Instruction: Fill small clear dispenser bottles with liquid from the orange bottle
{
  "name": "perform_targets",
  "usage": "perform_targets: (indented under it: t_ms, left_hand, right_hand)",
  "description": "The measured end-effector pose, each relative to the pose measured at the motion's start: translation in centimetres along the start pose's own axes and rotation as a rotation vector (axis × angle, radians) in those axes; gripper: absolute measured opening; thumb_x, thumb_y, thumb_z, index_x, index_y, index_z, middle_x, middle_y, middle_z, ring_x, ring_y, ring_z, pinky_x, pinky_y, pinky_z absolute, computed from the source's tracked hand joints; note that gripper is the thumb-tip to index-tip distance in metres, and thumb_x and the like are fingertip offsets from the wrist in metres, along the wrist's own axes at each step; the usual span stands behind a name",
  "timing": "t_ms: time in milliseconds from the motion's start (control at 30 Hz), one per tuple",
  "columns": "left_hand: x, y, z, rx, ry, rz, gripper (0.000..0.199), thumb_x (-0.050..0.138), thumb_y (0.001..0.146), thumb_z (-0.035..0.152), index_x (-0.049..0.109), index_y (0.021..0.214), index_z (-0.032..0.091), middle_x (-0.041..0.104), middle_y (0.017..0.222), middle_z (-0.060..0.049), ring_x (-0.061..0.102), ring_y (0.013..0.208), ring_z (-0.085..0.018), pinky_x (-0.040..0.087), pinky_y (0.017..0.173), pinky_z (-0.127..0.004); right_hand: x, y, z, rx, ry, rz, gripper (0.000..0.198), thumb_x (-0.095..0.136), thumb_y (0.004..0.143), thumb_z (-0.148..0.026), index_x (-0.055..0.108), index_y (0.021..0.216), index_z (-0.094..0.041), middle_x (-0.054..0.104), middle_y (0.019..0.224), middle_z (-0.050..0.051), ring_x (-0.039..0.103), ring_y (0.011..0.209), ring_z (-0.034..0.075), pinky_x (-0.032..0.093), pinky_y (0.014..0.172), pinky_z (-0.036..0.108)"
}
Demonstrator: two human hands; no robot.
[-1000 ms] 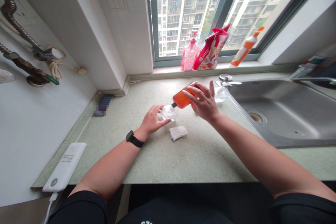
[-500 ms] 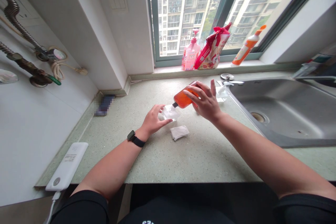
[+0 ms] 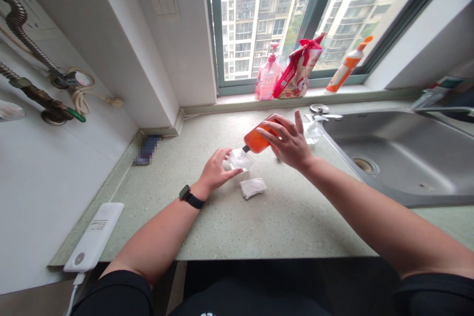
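A flat white power bank with a cable is seen at the 8 o'clock edge of the speckled green stone desk, well apart from the hands. Near the middle, the left hand, a black watch at its wrist, is curled around a small clear plastic bottle standing on the desk; the grip is held narrow about the bottle's base. Just beside it at 5 o'clock a folded white tissue is laid flat. An orange translucent bottle is tilted with its dark nozzle touching the mouth of the clear bottle, and it is clasped from the 3 o'clock side by the right hand, fingers wrapped over its body. On the window sill at 12 o'clock a pink pump bottle, a red and white pouch and a white bottle with orange cap are lined up. A stainless steel sink is set at 3 o'clock
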State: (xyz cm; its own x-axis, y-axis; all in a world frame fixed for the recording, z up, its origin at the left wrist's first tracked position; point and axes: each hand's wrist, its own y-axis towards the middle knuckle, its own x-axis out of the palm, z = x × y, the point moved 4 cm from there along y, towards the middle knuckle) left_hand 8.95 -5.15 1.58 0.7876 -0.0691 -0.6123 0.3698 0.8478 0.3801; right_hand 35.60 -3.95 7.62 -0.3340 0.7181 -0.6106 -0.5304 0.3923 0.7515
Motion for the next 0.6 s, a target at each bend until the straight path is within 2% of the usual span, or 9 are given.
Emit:
perform_targets:
  t_ms: [333, 600]
  left_hand:
    - [0.04, -0.05, -0.08, 0.005, 0.006, 0.004, 0.068, 0.086, 0.086, 0.055, 0.06, 0.141, 0.025, 0.067, 0.126, -0.01, 0.07, 0.108, -0.027, 0.06, 0.096, -0.045]
    - [0.09, -0.06, -0.19, 0.012, 0.007, 0.006, 0.069, 0.085, 0.086, 0.056, 0.059, 0.142, 0.024, 0.067, 0.127, -0.01, 0.07, 0.108, -0.027, 0.059, 0.095, -0.045]
  right_hand:
    - [0.12, 0.24, 0.17, 0.029, 0.01, -0.064, 0.085, 0.063, 0.089, -0.003, 0.045, 0.158, -0.048, 0.066, 0.149, -0.001, 0.05, 0.148, 0.033, 0.006, 0.133, 0.079]
    - [-0.16, 0.71, 0.19, 0.001, 0.019, -0.049, 0.088, 0.062, 0.091, -0.003, 0.04, 0.16, -0.052, 0.065, 0.148, -0.003, 0.051, 0.147, 0.03, 0.012, 0.135, 0.075]
